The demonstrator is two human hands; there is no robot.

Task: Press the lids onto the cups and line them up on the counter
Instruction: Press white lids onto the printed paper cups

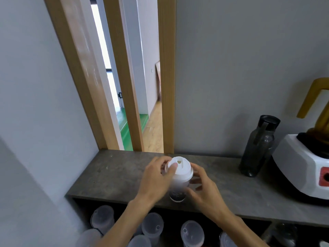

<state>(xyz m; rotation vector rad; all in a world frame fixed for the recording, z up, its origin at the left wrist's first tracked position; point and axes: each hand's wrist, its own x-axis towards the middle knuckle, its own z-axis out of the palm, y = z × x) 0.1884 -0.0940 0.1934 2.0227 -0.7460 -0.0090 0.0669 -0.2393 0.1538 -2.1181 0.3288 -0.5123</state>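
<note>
Cup (pixel 178 188) between both hands, dark bottle (pixel 258 147) well right.

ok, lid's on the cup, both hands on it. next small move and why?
Probably press down around the lid rim to seat it. The left hand has its thumb on top of the lid, the right hand steadies the cup on the counter, and whether the rim has snapped on all round can't be told.

A drinks-shop back counter is showing here: a blender (pixel 306 163) is sitting on the counter (pixel 110 177), with lidded cups (pixel 192 230) standing below.
</note>
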